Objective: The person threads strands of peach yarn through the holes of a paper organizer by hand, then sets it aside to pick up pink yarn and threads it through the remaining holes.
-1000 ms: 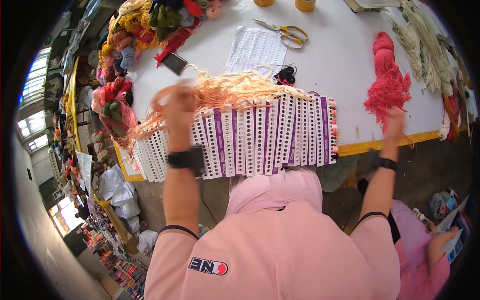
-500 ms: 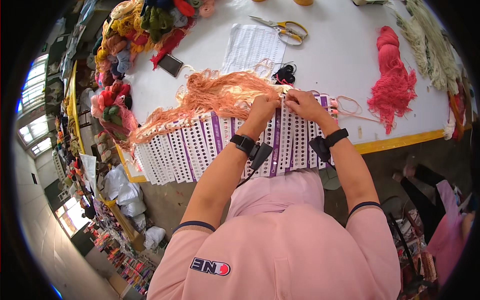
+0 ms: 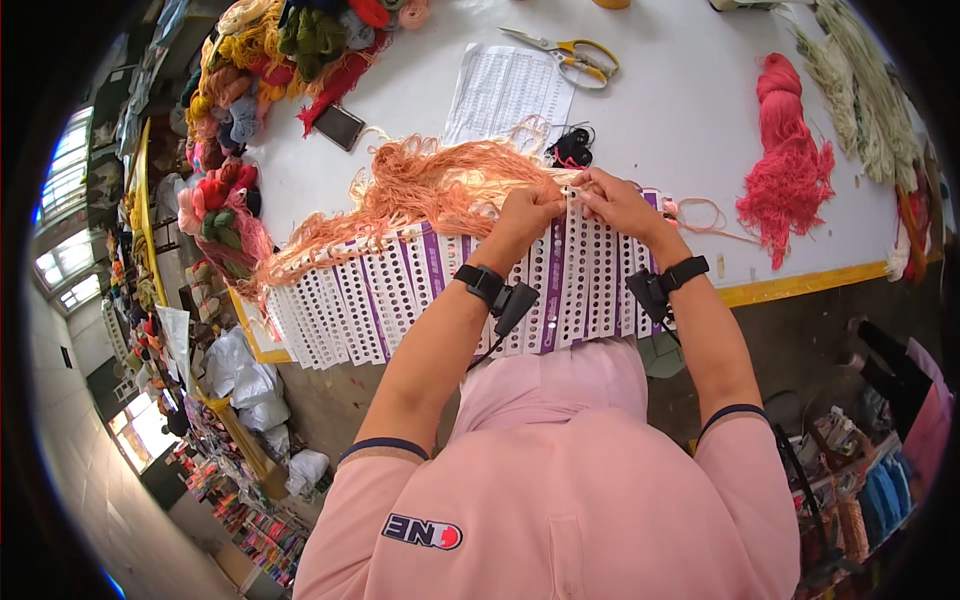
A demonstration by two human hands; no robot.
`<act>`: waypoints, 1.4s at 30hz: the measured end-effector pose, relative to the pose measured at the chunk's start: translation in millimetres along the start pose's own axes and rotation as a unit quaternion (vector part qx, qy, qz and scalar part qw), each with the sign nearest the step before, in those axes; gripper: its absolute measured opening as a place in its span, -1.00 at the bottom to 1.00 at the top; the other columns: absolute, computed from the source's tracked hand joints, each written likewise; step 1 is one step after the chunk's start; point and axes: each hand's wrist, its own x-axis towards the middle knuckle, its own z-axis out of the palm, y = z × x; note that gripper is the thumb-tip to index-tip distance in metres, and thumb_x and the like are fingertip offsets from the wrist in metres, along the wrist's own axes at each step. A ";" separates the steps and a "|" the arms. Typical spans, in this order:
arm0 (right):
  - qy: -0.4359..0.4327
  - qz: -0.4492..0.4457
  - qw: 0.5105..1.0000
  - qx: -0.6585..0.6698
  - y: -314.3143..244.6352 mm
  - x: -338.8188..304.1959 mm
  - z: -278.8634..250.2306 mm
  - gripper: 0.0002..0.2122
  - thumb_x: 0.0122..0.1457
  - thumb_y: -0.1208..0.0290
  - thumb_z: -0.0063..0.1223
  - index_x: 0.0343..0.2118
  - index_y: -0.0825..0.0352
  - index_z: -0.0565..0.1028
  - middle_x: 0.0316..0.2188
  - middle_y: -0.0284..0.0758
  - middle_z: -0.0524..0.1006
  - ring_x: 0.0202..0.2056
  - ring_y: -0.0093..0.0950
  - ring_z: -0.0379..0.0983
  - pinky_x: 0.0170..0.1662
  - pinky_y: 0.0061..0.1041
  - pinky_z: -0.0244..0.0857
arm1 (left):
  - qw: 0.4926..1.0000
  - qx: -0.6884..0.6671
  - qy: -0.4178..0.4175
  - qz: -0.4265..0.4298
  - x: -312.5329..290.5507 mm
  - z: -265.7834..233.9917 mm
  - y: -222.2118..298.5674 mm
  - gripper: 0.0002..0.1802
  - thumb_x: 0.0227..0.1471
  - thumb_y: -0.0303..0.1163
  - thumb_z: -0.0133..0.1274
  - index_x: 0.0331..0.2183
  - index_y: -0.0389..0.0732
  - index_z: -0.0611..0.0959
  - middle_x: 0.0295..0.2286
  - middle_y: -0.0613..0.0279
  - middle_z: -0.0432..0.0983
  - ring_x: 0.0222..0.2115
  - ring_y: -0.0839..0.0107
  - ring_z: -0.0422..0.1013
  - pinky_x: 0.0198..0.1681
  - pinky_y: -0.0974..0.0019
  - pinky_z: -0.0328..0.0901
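Both hands meet at the far end of a row of white and purple perforated thread cards [image 3: 400,285] along the table's near edge. My left hand [image 3: 530,212] is closed, its thumb and fingertips pinching the upper end of one white card [image 3: 574,225]. From the right, my right hand [image 3: 618,205] is curled in a pinch at the same card's top; anything small between its fingertips is hidden. Loose peach-orange thread [image 3: 430,185] is heaped over the cards' far ends, its strands reaching my left fingers. A small black thread bundle [image 3: 570,148] lies just beyond my hands.
Beyond lie a printed sheet [image 3: 505,92], yellow-handled scissors [image 3: 580,62] and a phone [image 3: 339,127]. Coloured skeins [image 3: 245,100] pile up at the left. A pink-red skein [image 3: 780,150] and pale green yarn [image 3: 860,90] rest at the right. Another person [image 3: 925,400] is at the far right.
My right hand and wrist have shifted slightly right, and the white card's top shows more between my hands. The other person has moved farther toward the right rim.
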 end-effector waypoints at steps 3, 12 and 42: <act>0.004 -0.023 1.000 -0.015 4.4 -1.2 2.3 -0.73 0.25 0.45 -0.09 0.00 0.34 0.37 -0.57 -0.47 0.44 -0.51 -0.72 0.35 -0.39 -0.66 0.28 | 0.991 -0.132 -0.010 0.006 -6.0 -5.3 5.6 -0.85 0.01 -0.42 0.15 -0.54 -0.24 0.58 -0.68 0.46 0.33 -0.70 0.69 0.13 -0.67 0.50 0.03; -0.002 -0.062 0.997 0.042 -12.6 -17.3 9.4 -0.62 0.23 0.53 -0.13 0.14 0.33 0.30 -0.57 -0.50 0.40 -0.50 -0.70 0.36 -0.35 -0.65 0.29 | 0.987 -0.135 -0.086 0.021 -33.8 3.1 22.6 -0.91 0.02 -0.43 0.12 -0.43 -0.24 0.60 -0.61 0.44 0.41 -0.68 0.69 0.17 -0.59 0.54 0.10; 0.060 -0.053 0.961 0.266 -85.3 -67.4 94.7 -0.85 0.18 0.41 0.11 -0.27 0.39 0.49 -0.35 -0.40 0.51 -0.32 -0.63 0.46 -0.29 -0.59 0.44 | 0.913 -0.373 -0.161 -0.015 -104.9 -23.2 41.7 -0.62 0.21 -0.23 -0.08 -0.02 -0.23 0.51 -0.09 0.18 0.47 -0.08 0.36 0.41 0.03 0.10 0.29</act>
